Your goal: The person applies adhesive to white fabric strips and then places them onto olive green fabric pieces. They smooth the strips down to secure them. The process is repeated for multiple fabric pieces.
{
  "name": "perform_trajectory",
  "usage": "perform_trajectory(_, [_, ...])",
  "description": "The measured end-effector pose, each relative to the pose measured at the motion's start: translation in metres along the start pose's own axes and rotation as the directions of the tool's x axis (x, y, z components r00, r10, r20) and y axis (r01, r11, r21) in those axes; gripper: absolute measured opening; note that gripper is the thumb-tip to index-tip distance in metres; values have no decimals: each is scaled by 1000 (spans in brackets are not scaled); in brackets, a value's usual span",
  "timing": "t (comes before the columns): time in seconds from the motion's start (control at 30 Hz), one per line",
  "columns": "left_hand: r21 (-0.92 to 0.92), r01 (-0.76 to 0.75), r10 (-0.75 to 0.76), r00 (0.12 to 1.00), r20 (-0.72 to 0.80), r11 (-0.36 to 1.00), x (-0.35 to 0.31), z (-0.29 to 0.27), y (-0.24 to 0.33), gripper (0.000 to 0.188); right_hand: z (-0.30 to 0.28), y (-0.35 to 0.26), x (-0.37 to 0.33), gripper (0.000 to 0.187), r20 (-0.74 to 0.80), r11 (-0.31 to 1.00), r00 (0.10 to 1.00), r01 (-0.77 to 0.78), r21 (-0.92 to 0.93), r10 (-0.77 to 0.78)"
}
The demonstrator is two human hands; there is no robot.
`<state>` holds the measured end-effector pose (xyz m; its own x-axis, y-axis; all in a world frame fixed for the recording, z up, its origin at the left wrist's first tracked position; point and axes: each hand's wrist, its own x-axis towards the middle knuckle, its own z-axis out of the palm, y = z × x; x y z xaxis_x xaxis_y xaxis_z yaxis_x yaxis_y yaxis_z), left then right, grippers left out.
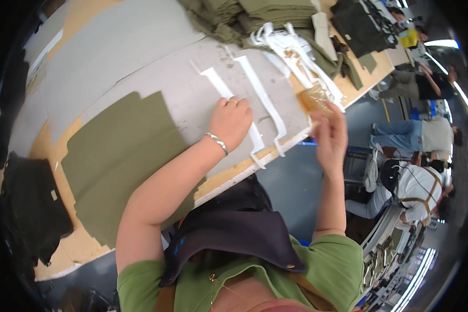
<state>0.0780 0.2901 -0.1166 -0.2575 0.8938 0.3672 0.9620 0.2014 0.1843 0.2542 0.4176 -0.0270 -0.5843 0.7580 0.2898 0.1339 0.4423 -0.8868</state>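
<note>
My left hand (231,124) is closed, its curled fingers pressed on a white strip (216,81) that lies on the grey table covering. A second white strip (258,89) runs beside it, and both strips' lower ends hang at the table edge. Slightly blurred, my right hand (331,136) is raised by that edge with its fingers bent together. What they pinch, if anything, I cannot make out. Right at its fingertips is a shiny amber roll, seemingly tape (315,96). Beyond the roll lies a tangled bundle of white strips (291,52).
A flat olive fabric panel (124,145) lies left of my forearm. Olive fabric pieces (275,11) are heaped at the far side. Dark folded fabric lies at the far left (33,208) and far right (361,26). Several people (416,138) are on the right.
</note>
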Motion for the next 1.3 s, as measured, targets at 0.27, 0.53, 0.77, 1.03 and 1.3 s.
perform_trajectory(0.27, [-196,-103,48,963,-267,975,-9,-82,-37,11,36,-28,70,50,573,838,760,501,-216,-306])
perform_trajectory(0.53, [-138,-191,128,920,-371,972,-71,-180,-56,19,160,-72,54,28,610,736,467,602,310,-640])
perform_trajectory(0.77, [-543,193,-441,816,-373,817,-100,-209,-71,44,196,-115,50,22,444,660,537,728,185,-717])
perform_trajectory(1.03, [-118,355,-367,801,-472,927,-102,-186,-73,39,196,-138,52,28,661,758,516,641,124,-545])
perform_trajectory(1.3, [-235,521,-552,830,-86,820,-179,-216,-98,15,214,-106,35,13,898,925,333,340,168,-286])
